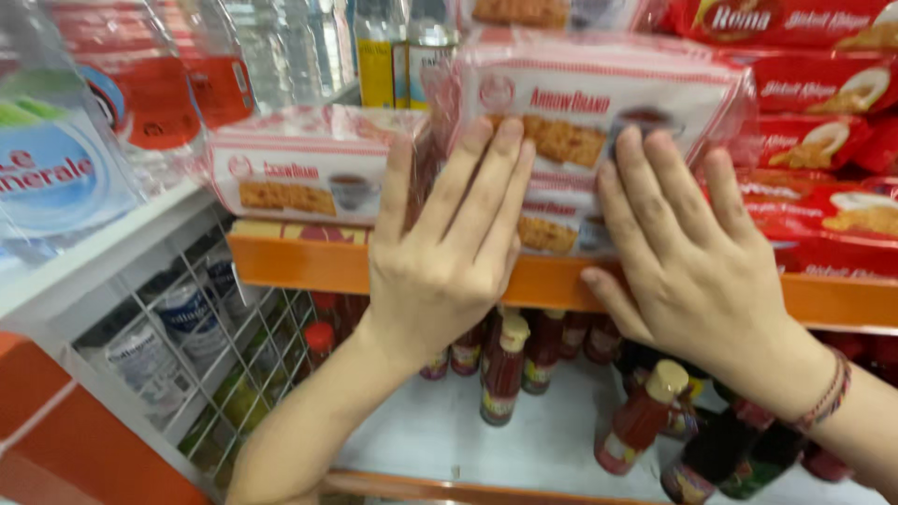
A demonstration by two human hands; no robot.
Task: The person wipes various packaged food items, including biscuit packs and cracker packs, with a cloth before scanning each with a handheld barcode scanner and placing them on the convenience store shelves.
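Under both flat hands, left hand [440,266] and right hand [687,266], lie stacked biscuit packs [599,122].

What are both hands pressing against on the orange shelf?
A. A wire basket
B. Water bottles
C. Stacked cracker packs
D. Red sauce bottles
C: the left hand and right hand lie flat, fingers spread, on the stacked cracker packs above the orange shelf; the sauce bottles stand lower, untouched.
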